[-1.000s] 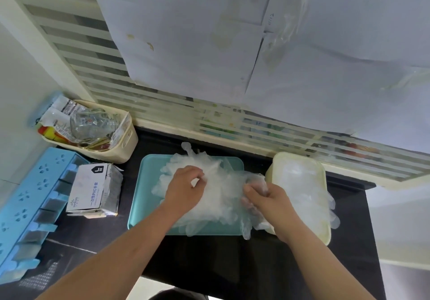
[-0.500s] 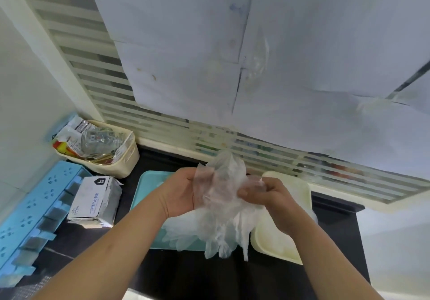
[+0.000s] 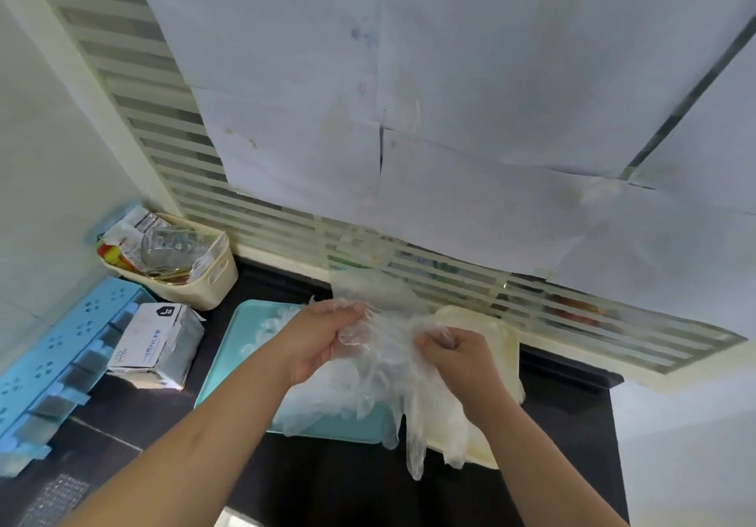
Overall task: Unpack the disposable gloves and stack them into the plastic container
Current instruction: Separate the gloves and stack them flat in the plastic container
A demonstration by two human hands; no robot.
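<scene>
Two hands over a black counter point(image 3: 327, 481), left hand point(image 3: 323, 342) and right hand point(image 3: 454, 357) both pinched a clump of clear gloves point(image 3: 388, 375) with curled fingers, above teal tray point(image 3: 241, 342) and cream container point(image 3: 501, 336), paper-covered blind point(image 3: 163, 146) behind.

Bare black counter point(image 3: 327, 481) is left open at 6 o'clock from the glove bunch point(image 3: 384, 367), between the forearms, and again at 4 o'clock, right of the cream container point(image 3: 507, 346). The air over the middle is taken up by the left hand point(image 3: 323, 342) and right hand point(image 3: 454, 357), by which the bunch is pinched. Below, room is filled by the teal tray point(image 3: 229, 367) at 8 o'clock and the container at 3 o'clock; their shared edge is hidden by dangling gloves. At 9 o'clock passage is narrowed by the glove box point(image 3: 155, 346) and the blue rack point(image 3: 49, 359). At 10 o'clock a cream basket point(image 3: 212, 285) is set against the slatted screen point(image 3: 262, 232), by which 12 o'clock is closed.
</scene>
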